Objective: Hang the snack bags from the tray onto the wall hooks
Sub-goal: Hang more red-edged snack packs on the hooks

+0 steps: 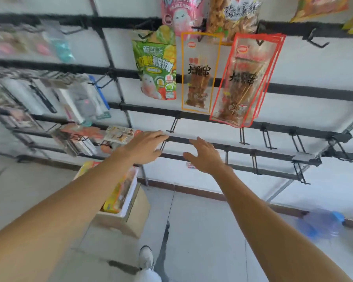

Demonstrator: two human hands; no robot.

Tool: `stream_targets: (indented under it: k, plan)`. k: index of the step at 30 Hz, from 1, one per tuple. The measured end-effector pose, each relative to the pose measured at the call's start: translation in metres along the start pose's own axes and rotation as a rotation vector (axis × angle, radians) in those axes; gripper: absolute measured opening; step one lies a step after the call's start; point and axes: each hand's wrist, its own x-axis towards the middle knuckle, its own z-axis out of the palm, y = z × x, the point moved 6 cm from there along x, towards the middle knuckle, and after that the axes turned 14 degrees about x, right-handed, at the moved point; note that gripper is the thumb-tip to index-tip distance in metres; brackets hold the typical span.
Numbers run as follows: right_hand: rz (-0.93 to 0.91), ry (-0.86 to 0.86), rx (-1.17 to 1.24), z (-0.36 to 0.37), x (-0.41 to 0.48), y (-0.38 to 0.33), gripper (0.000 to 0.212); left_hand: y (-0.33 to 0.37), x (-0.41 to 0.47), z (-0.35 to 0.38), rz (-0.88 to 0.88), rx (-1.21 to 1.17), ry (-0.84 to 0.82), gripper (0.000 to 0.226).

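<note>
A white wall point(314, 64) fills the upper half of the frame, crossed by black rails point(293, 90) with wire hooks point(267, 139) jutting out of them. At upper centre several snack bags hang side by side: a green bag point(154, 64), an orange-edged skewer bag point(199, 72) just to its right, and a red-edged skewer bag point(245, 80) tilted beside that. Above them, cut off by the top edge, hang a pink bag point(180, 11) and a brown snack bag point(232, 15).

Both bare arms reach up from the bottom corners towards the lower rails at mid-frame. The left hand point(145, 146) holds nothing, its fingers point(159, 136) stretched forward and loosely together, the tips right at a rail (whether they touch it I cannot tell). The right hand point(206, 155) is near it and also holds nothing, fingers extended and slightly spread.

Below the left forearm, at lower centre-left, a white tray point(130, 194) sits on a cardboard box point(135, 220) on the grey floor point(202, 231); yellow and orange snack packets point(114, 198) lie in it. A white shoe point(146, 257) shows at bottom centre, and a blurred blue bottle point(322, 222) lies at lower right.
</note>
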Motion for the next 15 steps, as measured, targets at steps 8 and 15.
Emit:
stream_targets:
  k: [8, 15]
  plan:
    - [-0.165, -0.19, -0.141, 0.113, 0.025, -0.119, 0.073, -0.103, -0.095, 0.068, -0.265, 0.043, -0.094, 0.058]
    - [-0.213, -0.296, -0.122, 0.205, 0.059, -0.196, 0.069, -0.19, -0.16, 0.134, -0.396, -0.09, -0.157, 0.051]
